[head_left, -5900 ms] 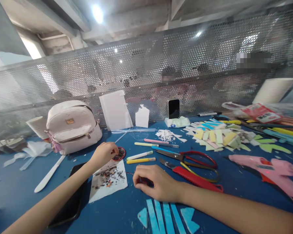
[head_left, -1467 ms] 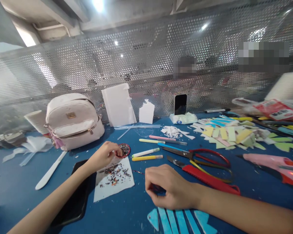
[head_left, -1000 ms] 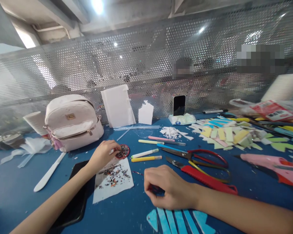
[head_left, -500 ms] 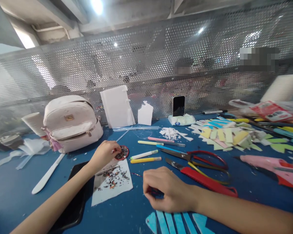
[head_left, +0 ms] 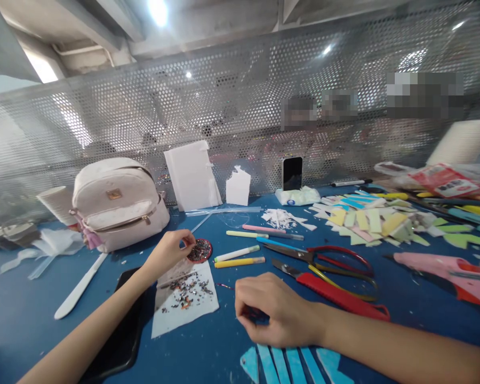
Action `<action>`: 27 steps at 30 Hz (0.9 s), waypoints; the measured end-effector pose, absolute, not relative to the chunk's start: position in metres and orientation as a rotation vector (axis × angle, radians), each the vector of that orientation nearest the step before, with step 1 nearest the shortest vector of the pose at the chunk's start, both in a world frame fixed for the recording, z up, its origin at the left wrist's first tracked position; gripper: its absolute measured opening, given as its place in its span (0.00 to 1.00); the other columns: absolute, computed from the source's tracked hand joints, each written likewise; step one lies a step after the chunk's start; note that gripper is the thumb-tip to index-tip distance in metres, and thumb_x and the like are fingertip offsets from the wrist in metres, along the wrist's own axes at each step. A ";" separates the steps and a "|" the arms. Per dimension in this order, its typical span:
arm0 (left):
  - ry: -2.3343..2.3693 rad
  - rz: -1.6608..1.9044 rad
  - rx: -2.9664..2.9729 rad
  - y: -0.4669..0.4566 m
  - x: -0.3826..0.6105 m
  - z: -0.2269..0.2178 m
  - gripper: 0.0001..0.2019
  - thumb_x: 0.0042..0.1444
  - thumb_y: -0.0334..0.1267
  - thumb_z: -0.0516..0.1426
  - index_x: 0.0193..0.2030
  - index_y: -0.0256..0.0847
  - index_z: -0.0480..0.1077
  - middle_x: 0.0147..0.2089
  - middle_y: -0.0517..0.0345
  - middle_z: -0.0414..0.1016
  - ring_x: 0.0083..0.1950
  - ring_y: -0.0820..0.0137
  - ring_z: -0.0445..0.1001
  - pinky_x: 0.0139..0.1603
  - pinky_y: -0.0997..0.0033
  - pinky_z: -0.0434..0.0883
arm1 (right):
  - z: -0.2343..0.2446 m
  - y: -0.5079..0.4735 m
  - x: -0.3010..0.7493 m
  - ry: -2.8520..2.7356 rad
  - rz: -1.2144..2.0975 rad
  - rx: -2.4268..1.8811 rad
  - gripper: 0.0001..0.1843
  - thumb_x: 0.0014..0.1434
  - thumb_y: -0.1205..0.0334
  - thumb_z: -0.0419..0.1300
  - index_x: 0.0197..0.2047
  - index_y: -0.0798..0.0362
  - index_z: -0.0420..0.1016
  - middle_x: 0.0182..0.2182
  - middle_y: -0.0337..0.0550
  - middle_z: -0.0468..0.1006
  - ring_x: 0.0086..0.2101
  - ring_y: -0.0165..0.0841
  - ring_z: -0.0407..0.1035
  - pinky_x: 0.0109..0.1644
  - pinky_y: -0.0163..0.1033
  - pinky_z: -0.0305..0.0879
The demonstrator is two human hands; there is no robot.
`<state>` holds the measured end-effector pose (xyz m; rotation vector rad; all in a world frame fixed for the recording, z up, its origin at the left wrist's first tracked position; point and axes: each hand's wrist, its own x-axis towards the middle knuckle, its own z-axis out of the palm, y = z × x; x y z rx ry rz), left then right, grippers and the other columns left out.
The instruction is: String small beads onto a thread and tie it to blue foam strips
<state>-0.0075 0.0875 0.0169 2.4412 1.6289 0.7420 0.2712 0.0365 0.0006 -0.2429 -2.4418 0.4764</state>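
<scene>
My left hand (head_left: 172, 249) is at the left rim of a small round red disc (head_left: 200, 250) covered with dark glittery bits. Thumb and forefinger are pinched together at its edge; whatever they hold is too small to make out. Below that wrist, a sheet of white paper (head_left: 184, 314) bears scattered dark and orange bits. My right hand (head_left: 274, 309) rests on the table with its fingers curled, and something dark and thin shows in its hollow, hard to identify. Just under it lie bright blue strips (head_left: 282, 365). A thin reddish thread (head_left: 225, 286) lies left of its knuckles.
Markers (head_left: 240, 262), red-handled scissors (head_left: 344, 296) and a pink glue gun (head_left: 444, 272) lie to the right. Coloured paper scraps (head_left: 368, 224) pile up behind them. A white backpack (head_left: 118, 205), a white plastic knife (head_left: 80, 288) and a black tray-like object (head_left: 122, 341) are left. A perforated metal screen (head_left: 240, 106) stands behind.
My left fingers have drawn back slightly left from over the disc, so more of it shows, and a gap has opened inside the pinch. My right hand has hardly moved.
</scene>
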 end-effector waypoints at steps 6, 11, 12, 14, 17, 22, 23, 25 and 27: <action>1.602 0.849 2.364 0.088 -0.011 0.019 0.06 0.49 0.27 0.56 0.28 0.38 0.73 0.28 0.59 0.79 0.30 0.70 0.76 0.35 0.74 0.72 | 0.000 0.037 0.271 -2.442 0.499 -0.245 0.06 0.53 0.72 0.53 0.32 0.52 0.62 0.26 0.35 0.68 0.26 0.26 0.60 0.27 0.33 0.53; 1.569 0.886 2.323 0.089 -0.011 0.019 0.06 0.49 0.26 0.56 0.29 0.39 0.74 0.29 0.59 0.80 0.32 0.69 0.77 0.36 0.73 0.73 | 0.001 0.037 0.271 -2.430 0.495 -0.243 0.05 0.53 0.72 0.53 0.32 0.52 0.62 0.26 0.35 0.68 0.26 0.26 0.60 0.27 0.33 0.52; 1.563 0.889 2.318 0.088 -0.011 0.019 0.07 0.49 0.26 0.56 0.29 0.38 0.74 0.29 0.59 0.80 0.32 0.69 0.78 0.37 0.73 0.73 | 0.001 0.037 0.271 -2.426 0.497 -0.241 0.05 0.53 0.72 0.53 0.32 0.52 0.62 0.26 0.35 0.68 0.26 0.26 0.60 0.27 0.33 0.52; 1.552 0.897 2.313 0.088 -0.010 0.019 0.08 0.48 0.24 0.56 0.30 0.38 0.74 0.30 0.58 0.80 0.33 0.68 0.78 0.38 0.73 0.72 | 0.002 0.037 0.271 -2.418 0.506 -0.235 0.05 0.53 0.72 0.53 0.32 0.52 0.63 0.25 0.35 0.68 0.25 0.26 0.59 0.27 0.33 0.52; 1.543 0.911 2.315 0.087 -0.009 0.019 0.09 0.47 0.22 0.56 0.32 0.38 0.73 0.31 0.58 0.80 0.34 0.68 0.79 0.39 0.73 0.72 | 0.002 0.037 0.271 -2.410 0.522 -0.229 0.06 0.52 0.72 0.54 0.32 0.52 0.63 0.26 0.35 0.68 0.25 0.25 0.59 0.26 0.32 0.52; 1.544 0.912 2.354 0.088 -0.009 0.016 0.12 0.48 0.21 0.57 0.36 0.39 0.73 0.31 0.60 0.79 0.35 0.69 0.78 0.41 0.73 0.72 | 0.000 0.037 0.271 -2.406 0.513 -0.248 0.06 0.51 0.73 0.54 0.32 0.52 0.63 0.26 0.34 0.68 0.26 0.25 0.59 0.27 0.32 0.52; 1.547 0.906 2.369 0.088 -0.010 0.015 0.12 0.49 0.21 0.57 0.37 0.39 0.73 0.32 0.60 0.79 0.36 0.69 0.78 0.41 0.73 0.71 | -0.001 0.037 0.271 -2.409 0.513 -0.249 0.07 0.52 0.73 0.54 0.32 0.52 0.63 0.26 0.34 0.68 0.26 0.25 0.60 0.27 0.32 0.53; 1.560 0.888 2.403 0.089 -0.010 0.014 0.11 0.50 0.21 0.57 0.36 0.39 0.73 0.33 0.59 0.79 0.36 0.69 0.78 0.40 0.73 0.71 | -0.001 0.037 0.271 -2.416 0.517 -0.247 0.07 0.52 0.73 0.54 0.32 0.52 0.63 0.27 0.34 0.69 0.26 0.25 0.60 0.27 0.32 0.53; 1.586 0.853 2.446 0.088 -0.009 0.014 0.09 0.51 0.22 0.58 0.35 0.40 0.73 0.34 0.58 0.79 0.36 0.68 0.77 0.40 0.72 0.70 | -0.001 0.037 0.271 -2.415 0.519 -0.242 0.06 0.52 0.72 0.54 0.32 0.52 0.63 0.26 0.35 0.69 0.26 0.25 0.60 0.27 0.33 0.53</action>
